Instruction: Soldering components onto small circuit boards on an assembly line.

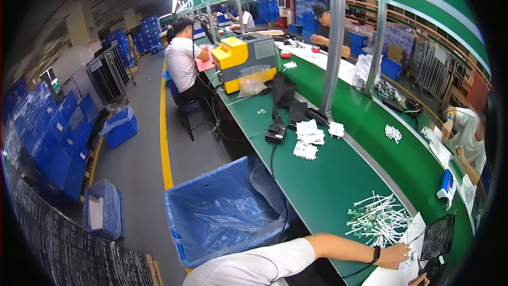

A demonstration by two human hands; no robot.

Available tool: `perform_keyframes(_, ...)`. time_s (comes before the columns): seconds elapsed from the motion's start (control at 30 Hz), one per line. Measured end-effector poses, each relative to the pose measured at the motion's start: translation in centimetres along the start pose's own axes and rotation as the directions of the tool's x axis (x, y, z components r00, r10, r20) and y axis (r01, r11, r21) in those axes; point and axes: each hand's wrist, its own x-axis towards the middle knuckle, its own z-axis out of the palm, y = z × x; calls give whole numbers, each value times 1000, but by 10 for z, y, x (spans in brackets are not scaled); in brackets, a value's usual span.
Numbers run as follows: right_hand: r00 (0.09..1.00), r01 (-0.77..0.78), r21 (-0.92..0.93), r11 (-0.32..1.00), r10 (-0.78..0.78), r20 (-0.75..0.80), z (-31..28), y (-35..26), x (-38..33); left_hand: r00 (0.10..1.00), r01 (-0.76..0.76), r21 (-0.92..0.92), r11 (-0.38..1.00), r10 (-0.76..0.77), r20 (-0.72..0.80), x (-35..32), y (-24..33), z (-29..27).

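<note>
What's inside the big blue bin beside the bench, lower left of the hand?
The blue bin holds a crumpled clear plastic liner, and no parts show on it. Its near corner is hidden by the person's white sleeve, and folds cover the bottom, so small items could be there unseen.

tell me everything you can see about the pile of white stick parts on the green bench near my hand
The pile of white stick parts is a loose heap of thin, pale rods that look like plastic, crossing at all angles, some with small green pieces among them. It lies on the green bench, near its lower right end, beside a white sheet and a small black fan. The left hand, wearing a dark wristband, reaches to the pile's lower edge; whether it grips a rod is unclear.
</note>
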Motion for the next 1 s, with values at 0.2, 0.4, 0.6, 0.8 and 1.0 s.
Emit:
perform_keyframes(0.2, 999, 22, 20, 1000, -21, -47, -2, 3, 3, 977, -31, 20, 999, 34, -211, 1, 0, 7)
perform_keyframes(0.4, 995, 18, -26, 999, -20, -96, 1, -1, -3, 998, 59, -68, 996, -61, -35, 2, 0, 1)
perform_keyframes(0.6, 993, 17, -24, 1000, -20, -114, -2, 6, -1, 995, 55, -33, 998, -57, -80, 1, 2, -2)
perform_keyframes(0.8, 992, 5, 31, 999, -1, -128, -2, 14, -1, 997, 70, -34, 997, -71, -26, 0, 3, -5)
perform_keyframes(1.0, 989, -34, -21, 999, 31, -141, -3, 7, 0, 988, 36, 21, 999, -33, -149, 1, 7, -7)
